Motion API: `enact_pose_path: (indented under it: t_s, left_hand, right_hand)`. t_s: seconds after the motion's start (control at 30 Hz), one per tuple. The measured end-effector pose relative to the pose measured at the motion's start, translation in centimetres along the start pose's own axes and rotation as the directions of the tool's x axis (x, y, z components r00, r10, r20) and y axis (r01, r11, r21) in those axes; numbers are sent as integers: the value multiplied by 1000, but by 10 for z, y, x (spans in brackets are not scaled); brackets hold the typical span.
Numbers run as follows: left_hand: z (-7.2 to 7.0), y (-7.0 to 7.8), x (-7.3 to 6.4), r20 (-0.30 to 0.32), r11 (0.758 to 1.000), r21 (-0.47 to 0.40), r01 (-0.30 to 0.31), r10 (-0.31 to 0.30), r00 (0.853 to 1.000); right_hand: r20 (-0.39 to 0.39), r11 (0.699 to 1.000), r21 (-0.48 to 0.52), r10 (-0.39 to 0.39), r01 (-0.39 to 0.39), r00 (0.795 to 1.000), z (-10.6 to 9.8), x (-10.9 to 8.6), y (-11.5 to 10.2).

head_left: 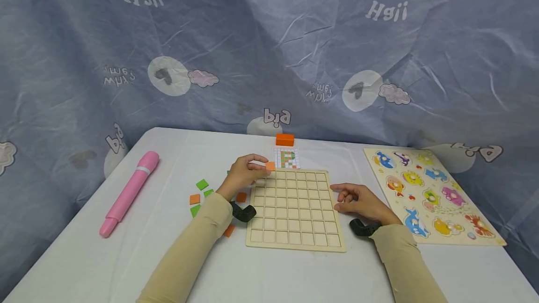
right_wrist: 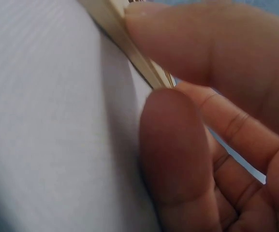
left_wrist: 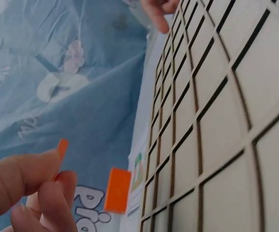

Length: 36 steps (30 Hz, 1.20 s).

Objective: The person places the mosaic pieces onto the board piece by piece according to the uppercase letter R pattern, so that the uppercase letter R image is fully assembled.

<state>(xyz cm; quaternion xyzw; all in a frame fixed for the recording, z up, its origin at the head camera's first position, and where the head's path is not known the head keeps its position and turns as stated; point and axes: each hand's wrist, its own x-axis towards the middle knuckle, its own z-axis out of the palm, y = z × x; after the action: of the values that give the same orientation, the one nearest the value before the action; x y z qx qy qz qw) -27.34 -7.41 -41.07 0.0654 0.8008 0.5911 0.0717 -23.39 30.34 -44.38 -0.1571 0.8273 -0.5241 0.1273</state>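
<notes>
My left hand (head_left: 244,172) pinches a thin orange square tile (head_left: 270,166) between thumb and fingers, above the far left corner of a wooden grid board (head_left: 294,209). In the left wrist view that tile (left_wrist: 62,149) is seen nearly edge-on, raised off the board's surface. My right hand (head_left: 358,200) is at the board's right side, index finger and thumb spaced apart along the rim. Up close in the right wrist view, the thumb (right_wrist: 175,145) and index fingertip meet the board's edge (right_wrist: 134,53). The grid's visible cells hold no tiles.
Green tiles (head_left: 202,184) and orange tiles (head_left: 194,199) lie scattered left of the board, some behind the left arm. Beyond it are a coloured pattern card (head_left: 288,158) and an orange block (head_left: 285,140). A pink stick (head_left: 130,193) lies left, an animal puzzle board (head_left: 433,195) right.
</notes>
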Motion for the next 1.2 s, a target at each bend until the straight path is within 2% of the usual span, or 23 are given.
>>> enact_pose_path:
  t_s: [0.2,0.3,0.43,0.67,0.93,1.2]
  left_hand:
    - [15,-3,-2,-5,1000,-21,-4,4,1000]
    - [20,-3,-5,7,998,-62,2,-1,1000]
    - [27,-6,-3,13,998,-59,5,-4,1000]
    - [33,-12,-2,38,1000,-9,1,-1,999]
    - [34,-14,-1,50,1000,24,-16,15,999]
    - [35,-10,-1,38,989,145,-29,24,999]
  right_hand:
    - [2,1000,5,-4,4,1000,0,0,1]
    - [2,1000,9,-1,1,1000,0,1,1]
    - [-2,1000,5,9,-9,1000,0,1,1]
    - [-5,1000,3,9,-9,1000,0,0,1]
    - [-10,1000,-17,6,-6,1000,-1,1,1]
    - [-17,1000,-12,-4,3,1000,2,0,0]
